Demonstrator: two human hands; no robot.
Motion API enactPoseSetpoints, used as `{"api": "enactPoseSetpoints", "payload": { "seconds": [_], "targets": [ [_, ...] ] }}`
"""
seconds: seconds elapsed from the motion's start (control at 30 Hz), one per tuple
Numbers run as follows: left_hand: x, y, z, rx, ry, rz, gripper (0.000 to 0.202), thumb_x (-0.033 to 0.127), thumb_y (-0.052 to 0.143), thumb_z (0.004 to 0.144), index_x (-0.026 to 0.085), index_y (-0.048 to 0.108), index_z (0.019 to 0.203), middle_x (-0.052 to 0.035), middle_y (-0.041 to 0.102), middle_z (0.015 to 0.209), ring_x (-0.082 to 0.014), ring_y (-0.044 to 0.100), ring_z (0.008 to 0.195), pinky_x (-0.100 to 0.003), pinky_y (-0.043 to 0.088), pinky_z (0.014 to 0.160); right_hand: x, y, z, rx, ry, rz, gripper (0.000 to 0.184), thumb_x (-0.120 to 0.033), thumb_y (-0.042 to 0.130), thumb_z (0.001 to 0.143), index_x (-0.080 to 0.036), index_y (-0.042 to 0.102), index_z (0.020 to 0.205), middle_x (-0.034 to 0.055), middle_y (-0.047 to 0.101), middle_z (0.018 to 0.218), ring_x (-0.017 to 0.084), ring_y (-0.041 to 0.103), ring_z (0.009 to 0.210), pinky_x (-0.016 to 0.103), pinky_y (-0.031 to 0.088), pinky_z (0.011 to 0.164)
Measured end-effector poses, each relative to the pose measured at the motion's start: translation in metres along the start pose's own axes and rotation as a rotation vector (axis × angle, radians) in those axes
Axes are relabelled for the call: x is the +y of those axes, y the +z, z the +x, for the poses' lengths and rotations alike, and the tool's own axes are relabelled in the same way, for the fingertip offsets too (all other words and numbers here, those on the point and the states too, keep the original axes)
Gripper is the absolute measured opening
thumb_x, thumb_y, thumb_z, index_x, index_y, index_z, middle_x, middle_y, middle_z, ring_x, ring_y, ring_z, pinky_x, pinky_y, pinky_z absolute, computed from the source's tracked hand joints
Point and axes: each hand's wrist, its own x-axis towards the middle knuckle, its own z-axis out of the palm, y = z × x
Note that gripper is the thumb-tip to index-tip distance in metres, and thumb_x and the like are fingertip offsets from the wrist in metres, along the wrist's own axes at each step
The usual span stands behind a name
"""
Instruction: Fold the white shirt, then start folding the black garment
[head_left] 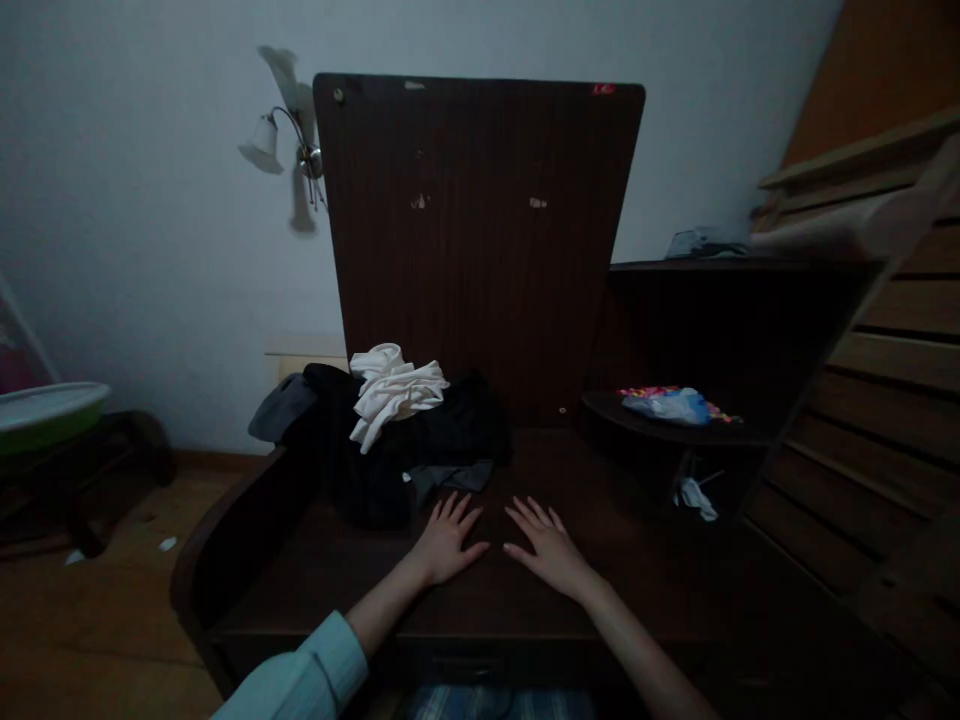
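Fingers spread, my left hand (448,541) lies flat on the dark wooden desk top (517,610), just in front of a heap of dark clothes (375,480). To its right, my right hand (547,548) also rests palm down on the wood with its fingers apart. Neither hand holds anything. A crumpled white cloth (397,390) lies on top of the dark heap. Close to my left fingertips is a grey piece of fabric (454,476) at the heap's front edge.
A tall dark panel (480,240) stands behind the desk. Side shelves (690,432) at right hold a plastic packet (667,405). Slatted wood (892,370) leans further right. A wall lamp (264,140) hangs at left, above a green basin (52,418) on a low stand.
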Motion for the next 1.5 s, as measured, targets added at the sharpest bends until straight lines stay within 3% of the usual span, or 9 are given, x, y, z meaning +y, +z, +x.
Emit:
{"api": "enactPoseSetpoints", "payload": {
  "seconds": [0.5, 0.63, 0.73, 0.8, 0.97, 1.1, 1.2, 1.3, 1.5],
  "targets": [
    [-0.003, 0.003, 0.000, 0.010, 0.004, -0.021, 0.059, 0.054, 0.039, 0.081, 0.021, 0.038, 0.130, -0.0114, 0.027, 0.141, -0.0317, 0.018, 0.130, -0.053, 0.019, 0.102, 0.000, 0.000, -0.001, 0.006, 0.003, 0.021, 0.069, -0.065, 0.029, 0.078, -0.025, 0.032, 0.133, 0.0020, 0.021, 0.144, 0.024, 0.011, 0.133, 0.046, 0.008, 0.106],
    [-0.005, 0.002, 0.000, 0.066, 0.010, -0.048, 0.054, 0.048, 0.047, 0.079, 0.020, 0.043, 0.126, -0.0110, 0.036, 0.137, -0.0303, 0.026, 0.127, -0.049, 0.024, 0.102, 0.003, 0.002, -0.001, 0.044, 0.001, 0.085, 0.065, -0.061, 0.032, 0.079, -0.024, 0.035, 0.132, 0.0037, 0.023, 0.143, 0.022, 0.016, 0.132, 0.044, 0.011, 0.107],
    [-0.012, -0.002, 0.003, 0.197, 0.002, -0.082, 0.042, 0.032, 0.047, 0.081, 0.020, 0.047, 0.121, -0.0090, 0.054, 0.120, -0.0233, 0.048, 0.112, -0.039, 0.037, 0.096, 0.007, 0.004, 0.000, 0.108, 0.005, 0.154, 0.057, -0.054, 0.032, 0.083, -0.020, 0.042, 0.127, 0.0067, 0.029, 0.141, 0.019, 0.025, 0.129, 0.037, 0.018, 0.106],
    [-0.021, -0.007, 0.007, 0.340, -0.008, -0.114, 0.039, 0.023, 0.043, 0.081, 0.019, 0.047, 0.119, -0.0077, 0.059, 0.110, -0.0196, 0.055, 0.102, -0.034, 0.042, 0.090, 0.009, 0.006, 0.001, 0.142, -0.007, 0.165, 0.051, -0.050, 0.035, 0.083, -0.019, 0.049, 0.121, 0.0076, 0.036, 0.137, 0.019, 0.029, 0.127, 0.036, 0.021, 0.105],
    [-0.052, -0.038, 0.022, 0.910, -0.158, -0.116, 0.049, 0.017, 0.040, 0.079, 0.013, 0.031, 0.128, -0.0140, 0.044, 0.124, -0.0232, 0.041, 0.117, -0.040, 0.033, 0.099, 0.012, 0.011, 0.002, 0.169, -0.040, 0.114, 0.046, -0.045, 0.039, 0.083, -0.019, 0.051, 0.118, 0.0082, 0.041, 0.134, 0.021, 0.031, 0.126, 0.038, 0.022, 0.105],
    [-0.075, -0.077, 0.034, 1.089, -0.404, -0.070, 0.056, 0.015, 0.044, 0.076, 0.009, 0.028, 0.129, -0.0187, 0.037, 0.127, -0.0291, 0.031, 0.122, -0.044, 0.028, 0.100, 0.009, 0.009, 0.000, 0.170, -0.044, 0.082, 0.044, -0.042, 0.037, 0.085, -0.018, 0.051, 0.119, 0.0088, 0.041, 0.134, 0.021, 0.031, 0.126, 0.039, 0.023, 0.104],
    [-0.092, -0.100, 0.044, 1.083, -0.522, -0.052, 0.064, 0.016, 0.052, 0.072, 0.010, 0.026, 0.131, -0.0185, 0.030, 0.132, -0.0310, 0.029, 0.123, -0.044, 0.027, 0.100, 0.005, 0.006, -0.001, 0.168, -0.037, 0.069, 0.043, -0.040, 0.038, 0.085, -0.018, 0.050, 0.119, 0.0087, 0.041, 0.134, 0.021, 0.031, 0.126, 0.039, 0.023, 0.104],
    [-0.108, -0.111, 0.051, 0.964, -0.559, -0.057, 0.074, 0.016, 0.058, 0.067, 0.007, 0.024, 0.132, -0.0212, 0.030, 0.133, -0.0328, 0.031, 0.122, -0.044, 0.029, 0.098, 0.003, 0.003, -0.002, 0.154, -0.027, 0.059, 0.043, -0.040, 0.038, 0.085, -0.016, 0.050, 0.119, 0.0094, 0.041, 0.134, 0.021, 0.031, 0.126, 0.037, 0.023, 0.105],
    [-0.123, -0.116, 0.051, 0.722, -0.649, -0.078, 0.061, 0.016, 0.054, 0.071, 0.013, 0.035, 0.129, -0.0148, 0.057, 0.111, -0.0322, 0.049, 0.105, -0.043, 0.040, 0.084, 0.001, 0.002, -0.002, 0.144, -0.025, 0.048, 0.044, -0.039, 0.039, 0.085, -0.015, 0.050, 0.120, 0.0101, 0.040, 0.134, 0.021, 0.031, 0.126, 0.037, 0.022, 0.105]
  ]
}}
